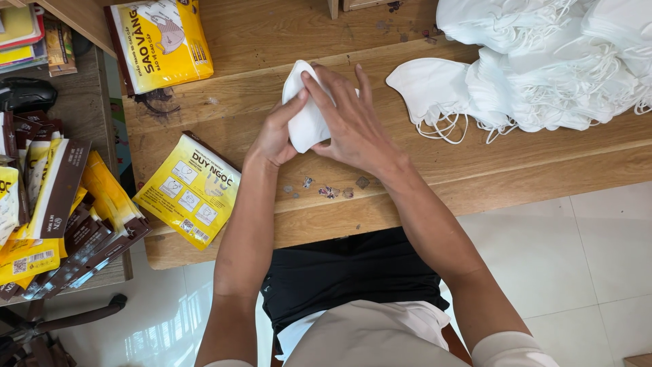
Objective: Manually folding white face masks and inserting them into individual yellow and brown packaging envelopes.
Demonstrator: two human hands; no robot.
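Head view: we watched two bare hands fold a white mask on a wooden table.

Nearest us, at six o'clock, sat the person's lap in dark and pale cloth, with both forearms reaching up toward twelve. The left hand [275,139] pinched the white face mask [305,112] from its nine o'clock side, thumb on top. The right hand [350,122] lay spread over the mask, fingers pressing it flat against the wooden table [475,170]. At eight o'clock of the hands lay a yellow flat packet [190,190], and farther toward nine a stack of yellow and brown packets [54,211]. Beyond, at eleven o'clock, rested a larger yellow packet [161,42]. At two o'clock, well apart, a heap of white masks [543,68] trailed ear loops.
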